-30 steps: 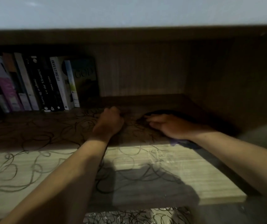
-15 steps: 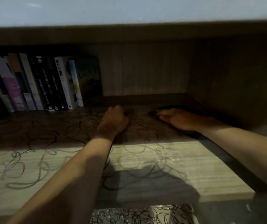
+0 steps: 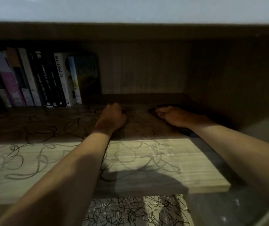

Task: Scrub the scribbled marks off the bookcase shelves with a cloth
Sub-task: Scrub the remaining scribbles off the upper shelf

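A pale wooden shelf [image 3: 171, 162] is covered in black scribbled loops [image 3: 36, 160], dense on the left and fainter towards the right. My right hand [image 3: 177, 116] lies flat deep in the shaded back right of the shelf, pressing a dark cloth [image 3: 185, 130] whose edges show under the palm and wrist. My left hand [image 3: 111, 119] rests as a closed fist on the shelf beside it, in the middle, with nothing visible in it. Most of the cloth is hidden under my right hand.
A row of upright books [image 3: 41, 80] fills the back left of the shelf. The bookcase side wall [image 3: 234, 75] closes the right end. A lower shelf [image 3: 135, 211] with heavy scribbles shows beneath the front edge.
My right hand has slid with the cloth away from the left fist towards the back right corner. The left fist has stayed put.
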